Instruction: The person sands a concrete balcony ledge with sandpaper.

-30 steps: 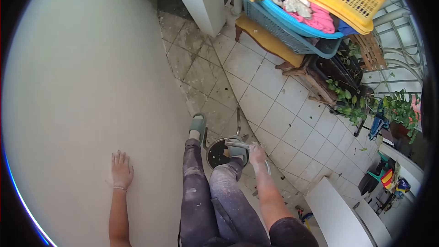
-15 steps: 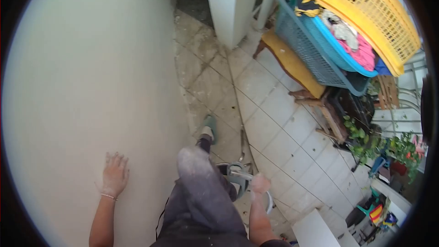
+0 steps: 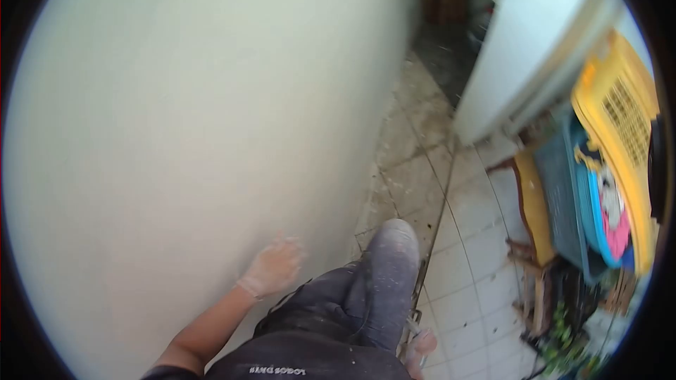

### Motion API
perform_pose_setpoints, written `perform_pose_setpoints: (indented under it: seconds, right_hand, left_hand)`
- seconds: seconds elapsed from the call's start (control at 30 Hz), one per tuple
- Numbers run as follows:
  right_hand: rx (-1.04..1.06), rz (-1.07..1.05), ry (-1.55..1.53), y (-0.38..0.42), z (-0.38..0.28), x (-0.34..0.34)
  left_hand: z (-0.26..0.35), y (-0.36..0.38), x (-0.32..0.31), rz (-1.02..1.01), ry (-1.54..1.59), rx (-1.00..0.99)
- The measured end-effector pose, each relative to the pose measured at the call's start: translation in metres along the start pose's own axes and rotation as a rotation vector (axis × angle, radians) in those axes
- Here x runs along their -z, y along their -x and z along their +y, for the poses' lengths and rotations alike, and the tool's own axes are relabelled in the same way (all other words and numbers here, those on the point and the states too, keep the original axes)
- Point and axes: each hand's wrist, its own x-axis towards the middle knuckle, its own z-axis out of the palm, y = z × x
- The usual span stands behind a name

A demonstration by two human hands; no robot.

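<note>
My left hand (image 3: 273, 267), dusted pale and smeared by motion, is close by the smooth off-white wall (image 3: 197, 148) with its fingers loosely extended and nothing in them. A light band circles that wrist. Low in the view, beside my thigh, my right hand (image 3: 424, 341) is closed round the end of a thin grey metal tool (image 3: 414, 322); its far part is hidden behind my leg, and I cannot tell its kind. White dust covers the knee of my dark trousers (image 3: 391, 246).
Dusty tiled floor (image 3: 458, 260) runs along the wall towards a dark doorway (image 3: 447, 56) and a white pillar (image 3: 524, 35). On the right, a wooden chair (image 3: 533, 204) bears a blue-grey basket (image 3: 560, 190) of clothes, with a yellow basket (image 3: 620, 127) leaning over it. Plants (image 3: 563, 338) stand below.
The view has swung left, so the chair and baskets sit further right. My left hand has come off its flat spread on the wall and nearer my body. My right hand still grips the tool.
</note>
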Motion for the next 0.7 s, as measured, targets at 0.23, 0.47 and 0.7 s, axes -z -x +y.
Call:
perform_pose_setpoints:
  seconds: [0.23, 0.47, 0.7]
  right_hand:
    - [0.020, -0.205, 0.100, -0.040, -0.046, 0.026]
    - [0.237, -0.232, 0.209, -0.153, -0.086, 0.072]
    - [0.631, -0.043, 0.306, -0.351, -0.150, 0.109]
  left_hand:
    - [-0.016, -0.037, 0.006, -0.064, 0.142, -0.049]
    - [-0.052, -0.070, 0.035, 0.259, 0.126, -0.012]
    - [-0.059, -0.100, 0.036, 0.234, 0.101, -0.038]
